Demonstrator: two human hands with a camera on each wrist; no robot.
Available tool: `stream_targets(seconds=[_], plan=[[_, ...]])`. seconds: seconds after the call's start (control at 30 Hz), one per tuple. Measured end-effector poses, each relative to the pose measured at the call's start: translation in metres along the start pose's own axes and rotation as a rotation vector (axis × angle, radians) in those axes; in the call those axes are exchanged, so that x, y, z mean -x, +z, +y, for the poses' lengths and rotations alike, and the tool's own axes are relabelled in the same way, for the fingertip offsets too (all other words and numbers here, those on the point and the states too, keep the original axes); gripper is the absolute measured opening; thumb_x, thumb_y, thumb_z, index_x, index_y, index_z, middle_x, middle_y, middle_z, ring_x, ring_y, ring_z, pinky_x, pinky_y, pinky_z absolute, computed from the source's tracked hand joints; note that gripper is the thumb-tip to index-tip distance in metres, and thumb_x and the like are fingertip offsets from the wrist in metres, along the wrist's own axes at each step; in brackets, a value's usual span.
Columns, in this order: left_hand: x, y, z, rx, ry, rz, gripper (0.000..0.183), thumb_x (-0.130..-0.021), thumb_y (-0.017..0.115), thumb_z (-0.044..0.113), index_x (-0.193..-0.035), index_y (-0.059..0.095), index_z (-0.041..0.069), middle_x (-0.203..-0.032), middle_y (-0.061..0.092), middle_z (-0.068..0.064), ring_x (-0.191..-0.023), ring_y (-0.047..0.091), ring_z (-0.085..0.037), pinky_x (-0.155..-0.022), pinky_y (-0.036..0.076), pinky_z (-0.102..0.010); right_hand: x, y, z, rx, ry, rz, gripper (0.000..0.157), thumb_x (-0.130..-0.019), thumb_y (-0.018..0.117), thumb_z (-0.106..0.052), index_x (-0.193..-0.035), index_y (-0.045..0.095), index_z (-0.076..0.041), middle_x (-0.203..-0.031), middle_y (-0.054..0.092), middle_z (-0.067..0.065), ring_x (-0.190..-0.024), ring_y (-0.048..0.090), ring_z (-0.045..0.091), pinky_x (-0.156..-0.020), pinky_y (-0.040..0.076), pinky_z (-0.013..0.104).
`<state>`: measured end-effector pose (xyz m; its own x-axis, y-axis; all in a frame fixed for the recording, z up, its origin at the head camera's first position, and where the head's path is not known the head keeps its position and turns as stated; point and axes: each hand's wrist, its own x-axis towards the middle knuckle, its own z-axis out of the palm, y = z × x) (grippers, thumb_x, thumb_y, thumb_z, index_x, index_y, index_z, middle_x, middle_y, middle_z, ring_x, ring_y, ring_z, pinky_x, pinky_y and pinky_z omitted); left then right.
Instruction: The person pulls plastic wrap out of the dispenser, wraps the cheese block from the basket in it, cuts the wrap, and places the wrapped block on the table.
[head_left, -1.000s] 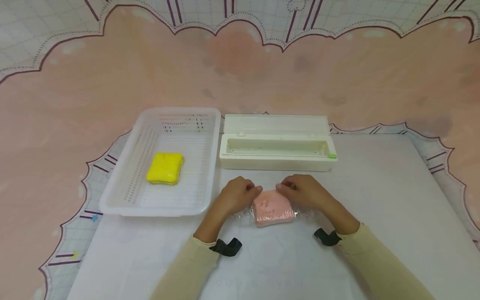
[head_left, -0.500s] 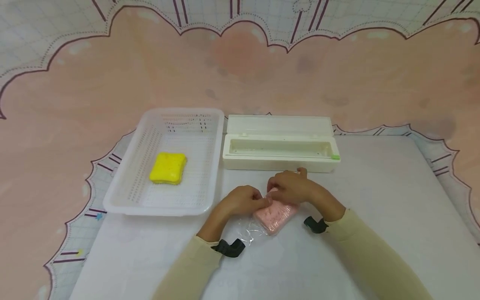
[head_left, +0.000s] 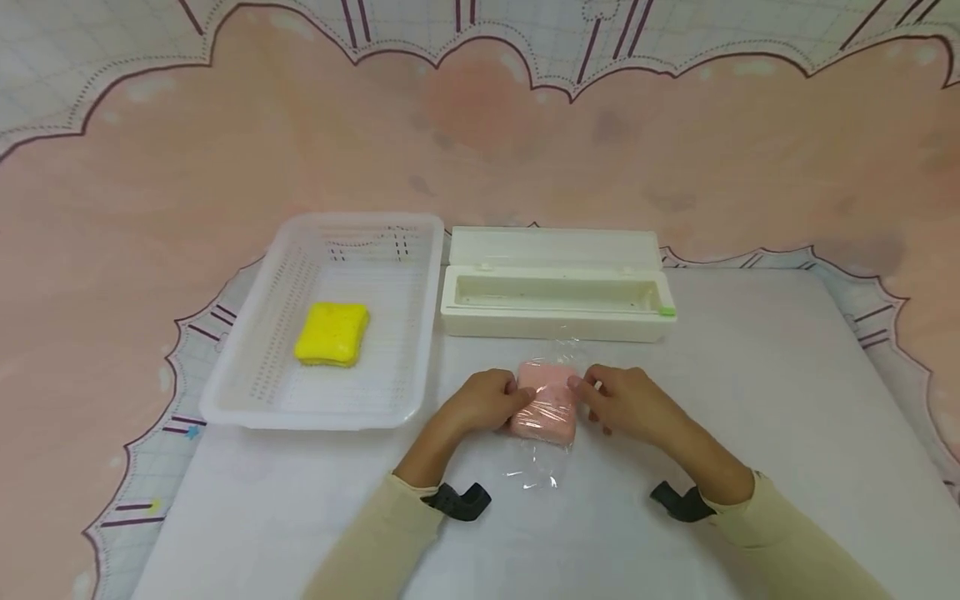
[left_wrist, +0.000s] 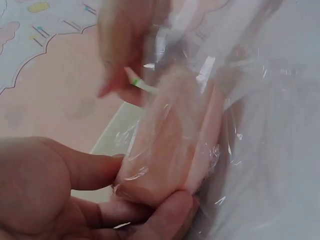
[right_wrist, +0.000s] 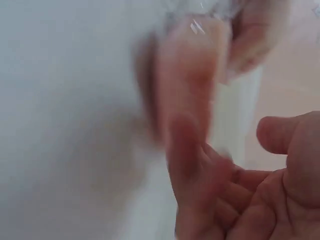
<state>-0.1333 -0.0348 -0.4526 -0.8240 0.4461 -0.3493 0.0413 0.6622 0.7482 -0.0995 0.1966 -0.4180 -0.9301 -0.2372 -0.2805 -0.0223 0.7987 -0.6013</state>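
A pink sponge (head_left: 546, 398) wrapped in clear plastic film (head_left: 538, 467) is between the hands, and loose film sticks out at its near and far ends. My left hand (head_left: 483, 402) pinches the sponge's left side, thumb on the face towards me. In the left wrist view, the left thumb and fingers hold the lower end of the wrapped sponge (left_wrist: 165, 145). My right hand (head_left: 626, 404) is at the sponge's right edge, fingertips touching or very close to it. The right wrist view shows the right thumb (right_wrist: 282, 134) apart from the fingers, which are blurred.
A white perforated basket (head_left: 225, 400) stands at the left with a yellow sponge (head_left: 332, 333) inside. Behind the hands lies a long cream box (head_left: 555, 327), its lid raised and a green tab at its right end. White sheeting covers the table (head_left: 787, 400).
The pink sponge has turned from slanting to nearly upright, its film ends now pointing near and far. The right hand has crossed over it, then moved off to its right side.
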Motion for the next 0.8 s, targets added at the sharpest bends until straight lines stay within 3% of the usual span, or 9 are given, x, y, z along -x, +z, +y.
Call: stream_targets(seconds=[0.1, 0.2, 0.33, 0.5, 0.67, 0.8], plan=[[0.003, 0.005, -0.001, 0.028, -0.011, 0.023, 0.033, -0.1, 0.059, 0.034, -0.076, 0.055, 0.011, -0.062, 0.053, 0.002, -0.061, 0.051, -0.014, -0.056, 0.038, -0.027, 0.001, 0.008, 0.006, -0.234, 0.117, -0.177, 0.032, -0.105, 0.054, -0.035, -0.118, 0.057, -0.006, -0.08, 0.07, 0.008, -0.065, 0.067, 0.02, -0.063, 0.056, 0.033], [0.007, 0.01, -0.001, 0.074, -0.008, 0.046, 0.033, -0.102, 0.057, 0.035, -0.081, 0.056, 0.01, -0.06, 0.055, 0.0, -0.058, 0.052, -0.014, -0.055, 0.039, -0.028, 0.003, 0.015, 0.01, -0.422, 0.164, -0.24, 0.043, -0.105, 0.056, -0.037, -0.132, 0.045, -0.006, -0.09, 0.071, 0.012, -0.071, 0.073, 0.026, -0.069, 0.062, 0.037], [0.018, 0.012, -0.001, 0.179, -0.004, 0.027, 0.03, -0.104, 0.055, 0.036, -0.1, 0.057, 0.006, -0.071, 0.063, -0.005, -0.058, 0.059, -0.016, -0.056, 0.045, -0.029, 0.008, 0.021, 0.016, -0.576, 0.171, -0.271, 0.054, -0.104, 0.058, -0.037, -0.142, 0.033, -0.007, -0.109, 0.068, 0.016, -0.079, 0.076, 0.028, -0.075, 0.062, 0.039], [0.03, 0.015, -0.008, 0.372, -0.035, -0.076, 0.038, -0.106, 0.055, 0.03, -0.129, 0.047, 0.001, -0.099, 0.069, -0.01, -0.067, 0.072, -0.02, -0.061, 0.058, -0.031, 0.011, 0.028, 0.022, -0.723, 0.202, -0.294, 0.065, -0.103, 0.06, -0.034, -0.151, 0.022, -0.011, -0.127, 0.056, 0.02, -0.094, 0.075, 0.027, -0.082, 0.062, 0.04], [0.036, 0.022, -0.018, 0.604, -0.089, -0.141, 0.046, -0.107, 0.053, 0.027, -0.141, 0.036, 0.0, -0.106, 0.07, -0.015, -0.079, 0.077, -0.026, -0.069, 0.062, -0.034, 0.012, 0.032, 0.021, -0.819, 0.227, -0.269, 0.072, -0.1, 0.067, -0.024, -0.153, 0.02, -0.013, -0.131, 0.049, 0.022, -0.098, 0.074, 0.026, -0.084, 0.062, 0.041], [0.044, 0.025, -0.023, 0.77, -0.111, -0.145, 0.05, -0.107, 0.051, 0.022, -0.145, 0.03, -0.002, -0.118, 0.064, -0.02, -0.091, 0.077, -0.029, -0.078, 0.063, -0.037, 0.017, 0.035, 0.019, -0.879, 0.221, -0.242, 0.075, -0.099, 0.067, -0.016, -0.154, 0.018, -0.014, -0.144, 0.039, 0.024, -0.093, 0.073, 0.025, -0.083, 0.062, 0.042]])
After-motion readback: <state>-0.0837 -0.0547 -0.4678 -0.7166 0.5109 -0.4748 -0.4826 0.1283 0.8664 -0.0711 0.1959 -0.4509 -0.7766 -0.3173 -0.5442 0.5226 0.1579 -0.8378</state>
